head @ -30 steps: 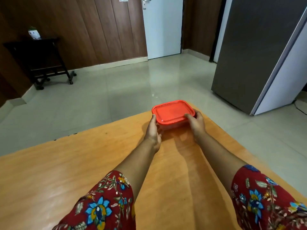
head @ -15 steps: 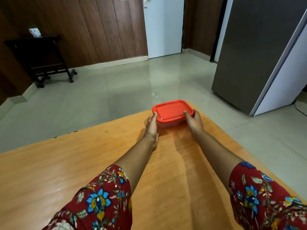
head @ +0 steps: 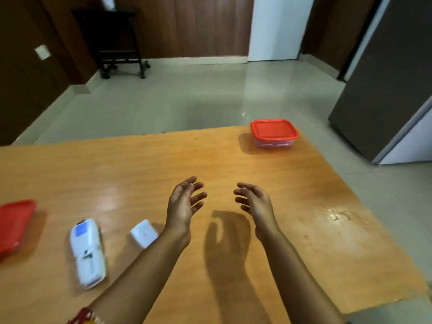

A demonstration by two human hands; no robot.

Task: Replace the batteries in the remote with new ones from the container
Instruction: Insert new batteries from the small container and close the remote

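A clear container with a red lid (head: 273,133) stands shut at the far right corner of the wooden table (head: 145,164). My left hand (head: 183,203) and my right hand (head: 254,202) hover over the table's middle, palms facing each other, fingers loose and holding nothing. A white remote (head: 87,251) lies at the near left, with its back side up, I think. A small white cover piece (head: 143,233) lies just right of it, beside my left forearm.
A second red lid or container (head: 15,224) sits at the table's left edge, partly cut off. Beyond the table are a tiled floor, a dark wooden stand (head: 117,43), a white door (head: 278,26) and a grey fridge (head: 392,73) at right.
Both hands have let go of the red-lidded container and pulled back toward me. The view has swung left, bringing the remote, cover piece and second red item into sight.
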